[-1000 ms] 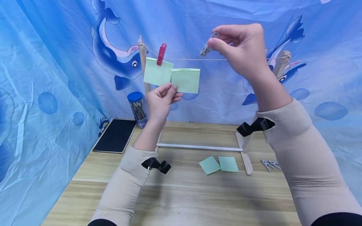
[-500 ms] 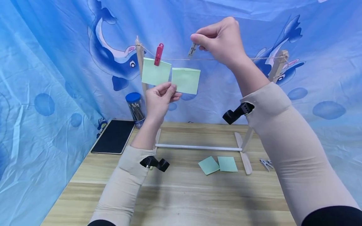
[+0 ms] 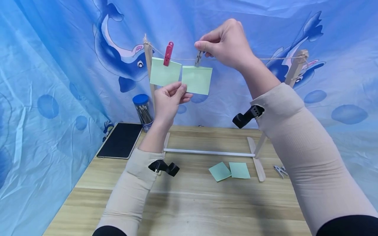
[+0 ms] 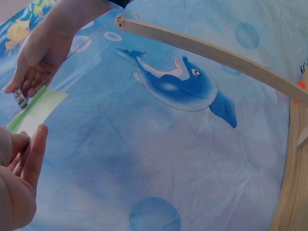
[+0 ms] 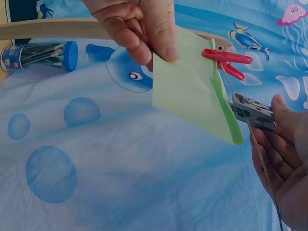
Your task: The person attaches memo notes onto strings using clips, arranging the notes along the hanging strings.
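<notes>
A thin string [image 3: 265, 59] runs between two wooden posts. On it a red clothespin [image 3: 168, 54] holds one green note [image 3: 163, 72]. My left hand [image 3: 171, 98] pinches the lower left corner of a second green note [image 3: 197, 80] and holds its top edge at the string. My right hand [image 3: 228, 42] pinches a grey clothespin [image 3: 199, 59], which sits on the string at that note's top edge. In the right wrist view the grey clothespin [image 5: 252, 113] meets the edge of the green note [image 5: 192, 91] just below the red clothespin [image 5: 226, 60].
Two more green notes [image 3: 229, 170] lie on the wooden table [image 3: 189, 203] beside the frame's foot, and spare clothespins [image 3: 280, 170] lie to its right. A black pad [image 3: 121, 140] and a blue-lidded jar of sticks [image 3: 143, 113] stand at the back left. Blue dolphin cloth hangs behind.
My right hand has carried the grey clothespin left and down to the note's top edge on the string. My left hand has lifted the note slightly.
</notes>
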Demonstrator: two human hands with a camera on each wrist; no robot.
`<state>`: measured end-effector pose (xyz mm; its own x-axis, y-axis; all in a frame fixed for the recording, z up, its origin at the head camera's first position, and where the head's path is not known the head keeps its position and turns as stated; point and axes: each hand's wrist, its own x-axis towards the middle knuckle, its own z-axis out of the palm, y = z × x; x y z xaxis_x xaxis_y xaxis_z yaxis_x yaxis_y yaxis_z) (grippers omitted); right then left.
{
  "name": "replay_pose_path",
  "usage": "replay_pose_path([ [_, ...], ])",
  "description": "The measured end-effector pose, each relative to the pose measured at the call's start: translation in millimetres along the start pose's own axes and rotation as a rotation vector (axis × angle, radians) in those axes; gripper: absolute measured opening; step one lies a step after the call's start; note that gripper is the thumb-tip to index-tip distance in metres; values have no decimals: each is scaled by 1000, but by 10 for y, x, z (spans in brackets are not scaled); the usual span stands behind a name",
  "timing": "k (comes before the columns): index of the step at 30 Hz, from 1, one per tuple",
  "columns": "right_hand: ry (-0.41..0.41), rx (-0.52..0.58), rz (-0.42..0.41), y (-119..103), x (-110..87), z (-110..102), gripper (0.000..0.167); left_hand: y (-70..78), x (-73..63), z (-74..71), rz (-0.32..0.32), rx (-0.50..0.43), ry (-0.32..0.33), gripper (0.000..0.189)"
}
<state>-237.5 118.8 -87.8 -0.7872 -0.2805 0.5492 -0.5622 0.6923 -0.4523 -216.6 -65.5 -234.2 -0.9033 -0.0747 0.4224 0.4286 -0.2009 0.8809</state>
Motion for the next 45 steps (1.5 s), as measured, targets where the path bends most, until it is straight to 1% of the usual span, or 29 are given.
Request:
replay_pose_path([
  [6,-51,-25,14,32,-14,2,36,-14,-4,23,7,-17,12,27],
  [18,-91,-13,-47,33,-33,20,34,-35,4,33,15,-25,13,27],
  [26,-137,-41,-77,32,-55,19,33,-34,1,21,5,-22,16,28],
  [33,-179,-68,-127,39,-71,11,38,-67,-12,-1,-2,7,11,29],
  [41,-193,-74,-123,64,-76,14,43,-110,-25,-15,2,30,5,31],
  [45,-189,-86,-111,78,-74,22,46,-166,-52,-26,-16,21,-3,31],
])
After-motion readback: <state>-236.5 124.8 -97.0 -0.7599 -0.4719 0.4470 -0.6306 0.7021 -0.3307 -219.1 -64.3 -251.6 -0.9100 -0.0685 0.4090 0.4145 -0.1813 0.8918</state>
